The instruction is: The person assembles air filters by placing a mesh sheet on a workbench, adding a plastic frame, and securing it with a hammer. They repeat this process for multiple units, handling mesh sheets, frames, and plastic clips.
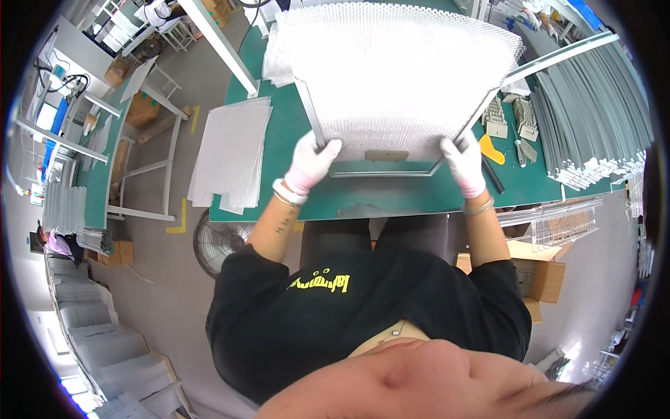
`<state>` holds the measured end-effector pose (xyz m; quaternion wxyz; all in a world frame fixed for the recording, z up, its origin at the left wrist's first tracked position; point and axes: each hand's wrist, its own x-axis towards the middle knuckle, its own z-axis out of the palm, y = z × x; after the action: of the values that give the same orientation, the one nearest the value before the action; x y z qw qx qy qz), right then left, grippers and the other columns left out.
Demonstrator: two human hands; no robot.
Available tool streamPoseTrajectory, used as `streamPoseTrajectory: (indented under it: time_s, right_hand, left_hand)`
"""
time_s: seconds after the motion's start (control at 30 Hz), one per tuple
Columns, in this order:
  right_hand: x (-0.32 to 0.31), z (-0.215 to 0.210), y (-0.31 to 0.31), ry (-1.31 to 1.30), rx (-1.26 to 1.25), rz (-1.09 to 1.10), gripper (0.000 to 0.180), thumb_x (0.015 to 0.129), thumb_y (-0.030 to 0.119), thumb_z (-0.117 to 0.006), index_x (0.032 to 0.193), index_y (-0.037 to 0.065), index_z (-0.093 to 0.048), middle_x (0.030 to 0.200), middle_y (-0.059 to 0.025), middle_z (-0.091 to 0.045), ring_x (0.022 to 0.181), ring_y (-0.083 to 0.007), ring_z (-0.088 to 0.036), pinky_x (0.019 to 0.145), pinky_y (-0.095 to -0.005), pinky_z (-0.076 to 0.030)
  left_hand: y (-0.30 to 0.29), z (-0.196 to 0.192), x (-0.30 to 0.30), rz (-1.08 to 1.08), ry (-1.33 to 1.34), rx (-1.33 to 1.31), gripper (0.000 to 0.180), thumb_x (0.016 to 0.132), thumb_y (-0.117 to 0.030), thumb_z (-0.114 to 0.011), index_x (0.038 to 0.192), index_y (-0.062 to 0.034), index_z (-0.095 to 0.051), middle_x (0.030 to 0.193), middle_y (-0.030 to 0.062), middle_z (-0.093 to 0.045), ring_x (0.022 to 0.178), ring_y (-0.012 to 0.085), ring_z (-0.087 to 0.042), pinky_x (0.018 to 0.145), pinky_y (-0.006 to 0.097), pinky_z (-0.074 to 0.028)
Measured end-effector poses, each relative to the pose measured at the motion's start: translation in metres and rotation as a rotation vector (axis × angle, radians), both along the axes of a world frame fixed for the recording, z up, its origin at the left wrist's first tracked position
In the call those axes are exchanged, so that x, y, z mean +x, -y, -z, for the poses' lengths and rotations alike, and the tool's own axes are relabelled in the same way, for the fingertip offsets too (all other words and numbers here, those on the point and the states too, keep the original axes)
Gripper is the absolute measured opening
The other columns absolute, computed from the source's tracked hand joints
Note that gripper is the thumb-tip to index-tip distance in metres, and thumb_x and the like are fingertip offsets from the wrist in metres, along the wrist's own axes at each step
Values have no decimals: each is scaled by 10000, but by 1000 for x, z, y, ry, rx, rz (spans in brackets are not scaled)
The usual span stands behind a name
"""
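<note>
My left hand [313, 162], in a white glove, is closed around the left edge of a thin metal frame [380, 174]. On the opposite side my right hand [464, 165], gloved too, grips the frame's right edge with its thumb on top. A silvery mesh sheet [398, 77] lies within and over the frame, its far part spreading past it. The near bar of the frame shows beyond the mesh. Close to that bar sits a small beige rectangular piece [387, 155]. My fingers under the edges are hidden.
A green table [293, 188] carries loose mesh sheets [230, 150] on the left. At right are beige clip-like parts [495, 120], a yellow scraper [491, 150], a black rod [493, 174] and stacked grey strips [593, 112]. A floor fan [218, 241] stands below; a white post [220, 45] rises at the table.
</note>
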<state>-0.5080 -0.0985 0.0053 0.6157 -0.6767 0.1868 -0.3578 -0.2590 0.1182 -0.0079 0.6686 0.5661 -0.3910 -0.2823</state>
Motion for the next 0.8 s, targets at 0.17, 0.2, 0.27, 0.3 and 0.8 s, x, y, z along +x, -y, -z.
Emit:
streamPoseTrajectory:
  time_s: [0.17, 0.2, 0.27, 0.3, 0.8]
  right_hand:
    - [3, -83, 17, 79, -297, 292, 92, 936, 45, -635, 868, 53, -574, 783, 34, -526, 715, -42, -444, 628, -221, -390]
    - [5, -85, 21, 114, -424, 305, 192, 930, 67, -672, 777, 68, -556, 702, 37, -504, 649, -42, -428, 581, -222, -379]
    - [16, -83, 21, 157, -388, 345, 232, 916, 75, -689, 747, 64, -531, 703, 27, -508, 645, -58, -429, 582, -243, -390]
    - [14, -77, 23, 101, -526, 416, 218, 913, 78, -691, 761, 56, -536, 706, 23, -511, 646, -66, -432, 585, -251, -394]
    - [-4, -29, 9, -35, -155, 148, 287, 947, 130, -655, 1191, -15, -616, 1023, -15, -662, 905, -89, -571, 835, -248, -470]
  left_hand:
    - [5, -103, 0, -117, 124, -342, 311, 883, -72, -690, 1166, 17, -597, 887, -1, -579, 771, 79, -509, 698, 241, -429]
    - [10, -114, -1, -239, 117, -329, 223, 895, -59, -683, 1095, 10, -613, 725, -58, -500, 598, 23, -404, 538, 196, -357]
    - [17, -108, 0, -305, 293, -343, 134, 899, -43, -679, 1010, 9, -625, 696, -62, -489, 582, 24, -396, 535, 208, -360]
    - [15, -105, -2, -352, 409, -332, 128, 899, -37, -676, 1007, 13, -628, 693, -53, -494, 582, 26, -397, 530, 211, -355]
    - [-5, -48, -11, -227, 220, -206, 272, 895, -18, -655, 1157, 51, -627, 982, 59, -694, 881, 108, -626, 809, 267, -502]
